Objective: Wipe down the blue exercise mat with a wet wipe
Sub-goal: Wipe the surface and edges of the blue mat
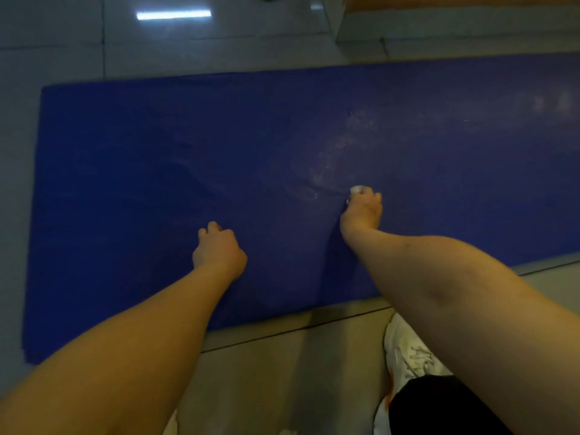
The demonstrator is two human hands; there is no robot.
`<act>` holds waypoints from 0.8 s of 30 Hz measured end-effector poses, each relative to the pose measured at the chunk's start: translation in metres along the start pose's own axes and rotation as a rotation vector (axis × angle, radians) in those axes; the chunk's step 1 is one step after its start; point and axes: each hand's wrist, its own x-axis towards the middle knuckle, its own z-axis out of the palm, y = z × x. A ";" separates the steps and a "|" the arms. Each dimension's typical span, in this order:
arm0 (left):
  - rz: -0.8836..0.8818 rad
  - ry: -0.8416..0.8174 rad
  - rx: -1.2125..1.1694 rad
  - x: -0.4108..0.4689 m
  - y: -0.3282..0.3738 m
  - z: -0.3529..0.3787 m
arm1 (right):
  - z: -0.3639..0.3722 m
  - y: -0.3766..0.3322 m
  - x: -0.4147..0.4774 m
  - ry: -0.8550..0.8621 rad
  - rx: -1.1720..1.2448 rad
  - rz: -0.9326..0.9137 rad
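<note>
A blue exercise mat (131, 158) lies flat on the tiled floor and fills the middle of the view. My right hand (362, 211) grips a small balled-up white wet wipe (357, 189) and presses it on the mat right of centre. A whitish wet smear (342, 152) runs up the mat from the wipe. My left hand (218, 248) rests on the mat as a fist with curled fingers, holding nothing that I can see, a little left of and nearer than the right hand.
Pale glossy floor tiles (194, 48) surround the mat. A low step or ledge (439, 26) stands beyond the mat's far edge at the upper right. My white sneaker (408, 353) and a dark trouser leg (445, 406) are on the floor at the mat's near edge.
</note>
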 end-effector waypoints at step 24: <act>-0.054 0.031 0.010 0.011 0.007 -0.004 | 0.003 -0.024 0.048 -0.078 0.133 0.091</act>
